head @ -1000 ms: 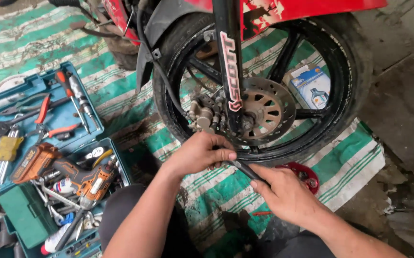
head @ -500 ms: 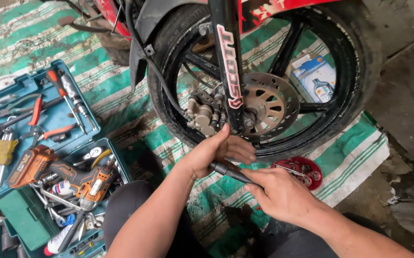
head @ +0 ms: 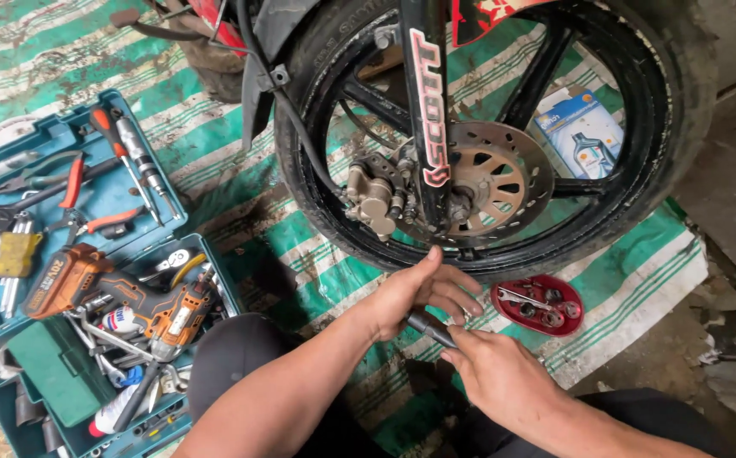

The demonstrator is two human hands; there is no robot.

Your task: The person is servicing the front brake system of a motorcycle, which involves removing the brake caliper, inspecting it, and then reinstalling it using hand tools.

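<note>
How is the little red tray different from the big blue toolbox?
The red tray is small and rounded; the teal toolbox is big and boxy. The red tray lies right of the hands and holds a few small metal parts; the teal toolbox lies left, crowded with pliers, screwdrivers and an orange drill. Both sit on the striped mat.

dark tool [head: 430, 327]: ends hidden in both hands | wheel [head: 639, 203]: top cut off

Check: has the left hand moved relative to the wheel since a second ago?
Yes. The left hand has come down off the wheel rim toward the right hand, onto the dark tool.
</note>
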